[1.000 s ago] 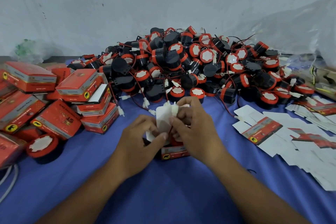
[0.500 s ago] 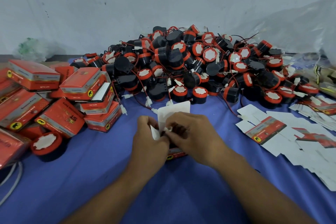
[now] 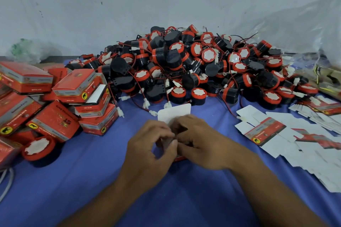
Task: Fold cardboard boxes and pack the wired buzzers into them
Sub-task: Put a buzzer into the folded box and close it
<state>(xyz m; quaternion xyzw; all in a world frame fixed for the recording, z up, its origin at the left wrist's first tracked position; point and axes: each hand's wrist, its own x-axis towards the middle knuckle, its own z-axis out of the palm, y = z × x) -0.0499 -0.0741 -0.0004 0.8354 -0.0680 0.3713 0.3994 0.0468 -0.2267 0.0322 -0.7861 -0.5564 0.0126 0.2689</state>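
Both your left hand (image 3: 147, 145) and right hand (image 3: 201, 145) pinch the box (image 3: 175, 114) in the middle of the table (image 3: 92, 180); it is likely light, bendy card, so grip along creases.

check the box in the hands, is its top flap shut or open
Open. The box, held by the left hand and right hand, has its white flap standing up, untucked.

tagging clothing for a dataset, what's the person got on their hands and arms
Nothing worn shows. The left hand and right hand are bare, no gloves. The left forearm and right forearm are bare too: no sleeve, watch or bracelet in view.
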